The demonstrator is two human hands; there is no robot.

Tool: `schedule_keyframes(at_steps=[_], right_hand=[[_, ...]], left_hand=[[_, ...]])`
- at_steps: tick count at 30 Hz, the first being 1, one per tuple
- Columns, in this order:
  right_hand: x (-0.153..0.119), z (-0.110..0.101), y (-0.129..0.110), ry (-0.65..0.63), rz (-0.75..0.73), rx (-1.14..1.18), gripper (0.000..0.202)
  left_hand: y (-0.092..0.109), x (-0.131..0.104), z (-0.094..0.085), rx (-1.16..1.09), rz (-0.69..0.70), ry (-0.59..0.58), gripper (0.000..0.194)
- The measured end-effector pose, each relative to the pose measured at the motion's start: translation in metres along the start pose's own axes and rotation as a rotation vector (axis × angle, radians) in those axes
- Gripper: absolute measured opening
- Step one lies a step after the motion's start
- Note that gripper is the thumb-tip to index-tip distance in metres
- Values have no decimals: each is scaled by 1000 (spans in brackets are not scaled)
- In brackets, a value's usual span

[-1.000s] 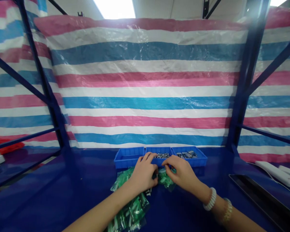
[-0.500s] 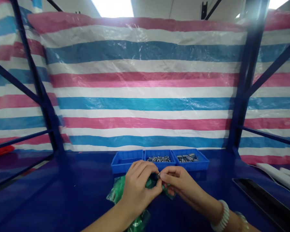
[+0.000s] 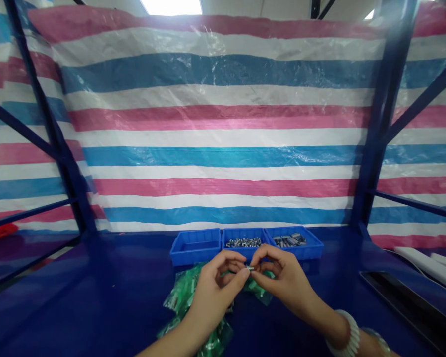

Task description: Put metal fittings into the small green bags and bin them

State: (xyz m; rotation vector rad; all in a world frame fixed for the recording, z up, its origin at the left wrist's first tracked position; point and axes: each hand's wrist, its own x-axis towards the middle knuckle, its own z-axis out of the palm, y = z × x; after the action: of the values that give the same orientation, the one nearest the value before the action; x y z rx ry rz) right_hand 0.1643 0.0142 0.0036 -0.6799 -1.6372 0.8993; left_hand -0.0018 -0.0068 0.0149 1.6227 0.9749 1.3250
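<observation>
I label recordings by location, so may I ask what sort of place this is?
Probably a small-parts workstation, judging by the row of blue rectangular plastic bins, the small silvery metal pieces in two of them and the pink-white-blue striped plastic sheet behind.

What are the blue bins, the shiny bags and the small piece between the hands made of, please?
Blue bins: probably smooth moulded plastic, by their even colour. Bags: thin, glossy plastic film, by creases and glints. Small piece: likely polished metal, by silvery shine, but too tiny for certainty.
</observation>
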Motion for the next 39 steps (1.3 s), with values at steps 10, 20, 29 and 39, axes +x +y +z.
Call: schedule_keyframes(at_steps=[10, 20, 29, 39], right_hand=[[0, -2, -1, -44, -97, -115, 4], [0, -1, -2, -38, -41, -190, 10], [-3, 5, 10, -211, 432, 585, 33], [-7, 11, 21, -319, 496, 767, 34]], left_hand=[[-2, 0, 1, -251, -169, -67, 20], [-1, 5, -2, -123, -55, -28, 21], [-4, 4, -2, -66, 69, -73, 20], [-6, 4, -2, 30, 177, -91, 12]])
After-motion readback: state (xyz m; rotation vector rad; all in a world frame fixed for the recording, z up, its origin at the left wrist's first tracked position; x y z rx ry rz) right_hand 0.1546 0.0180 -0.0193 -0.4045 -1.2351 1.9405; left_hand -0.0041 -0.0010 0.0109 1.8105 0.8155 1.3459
